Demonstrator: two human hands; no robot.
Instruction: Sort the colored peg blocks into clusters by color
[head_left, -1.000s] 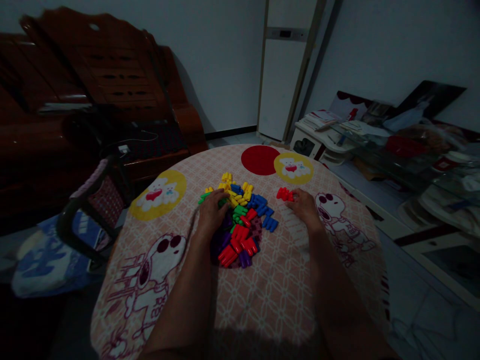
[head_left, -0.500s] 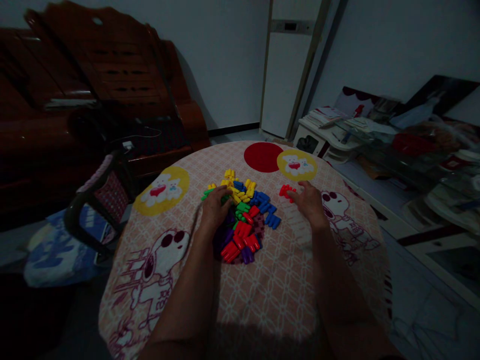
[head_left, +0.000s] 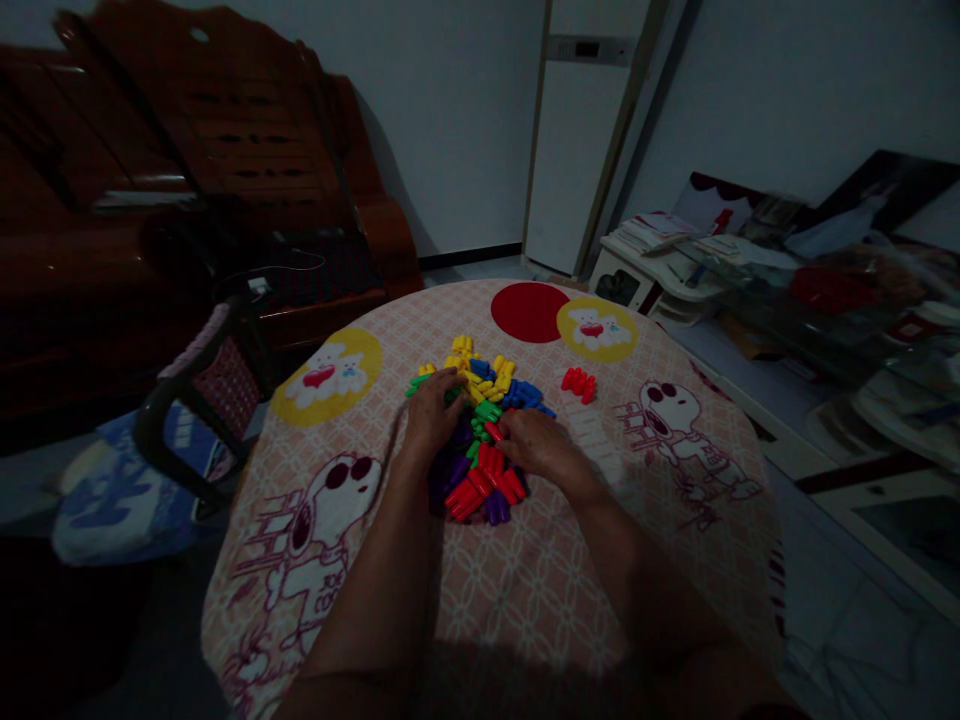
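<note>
A: What stood at far left?

B: A dark-framed chair point(head_left: 214, 392) with a pink woven back, drawn up near the round, cloth-covered surface point(head_left: 510, 590).

A: And the left hand point(head_left: 433, 412)?

B: It rested on the left side of a heap point(head_left: 486, 411) of plastic toy blocks, fingers curled and thumb apart, beside green blocks point(head_left: 416, 384). Whether it gripped one could not be told.

A: What filled the middle?

B: Yellow blocks point(head_left: 502, 379) lay at the far side, with red blocks point(head_left: 491, 468) and purple blocks point(head_left: 496, 508) at the near side.

A: Where was the right hand point(head_left: 536, 442)?

B: Low over the heap's right edge, fingers bent, tips at a red block point(head_left: 494, 431); the dim light hid whether they had closed on it. Blue blocks point(head_left: 526, 393) lay just beyond.

A: And farther right?

B: A red cluster point(head_left: 579, 385) sat apart from the heap, clear of both hands.

A: How was that red block best handled?

B: Probably with a fingertip pinch along its sides and a straight lift before any sideways pull, sparing its packed neighbours, while a light left hand steadied the heap.
</note>
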